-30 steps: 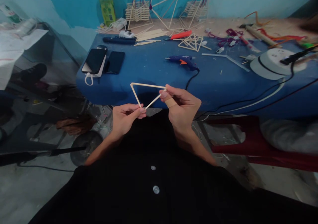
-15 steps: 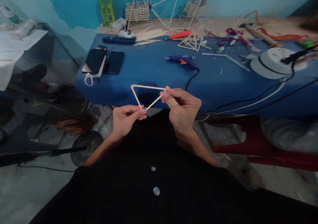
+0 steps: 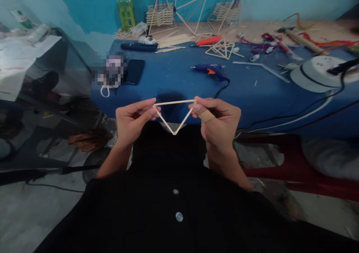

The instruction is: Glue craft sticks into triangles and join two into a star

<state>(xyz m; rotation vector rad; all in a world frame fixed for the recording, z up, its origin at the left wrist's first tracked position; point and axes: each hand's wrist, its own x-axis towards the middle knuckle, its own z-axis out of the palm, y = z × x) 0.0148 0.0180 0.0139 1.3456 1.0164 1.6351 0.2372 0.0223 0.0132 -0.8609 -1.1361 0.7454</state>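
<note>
Left hand and right hand are pinching corners of our stick triangle in front of the glue gun. We are seemingly checking it, needing steadiness next.

One head-worn camera looks forward and down from close above the hands toward the blue table.

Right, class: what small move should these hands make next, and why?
Probably tilt the stick triangle slightly to check its lowest corner in view: the left hand and right hand pinch the other two corners, leaving that joint unheld and exposed.
</note>
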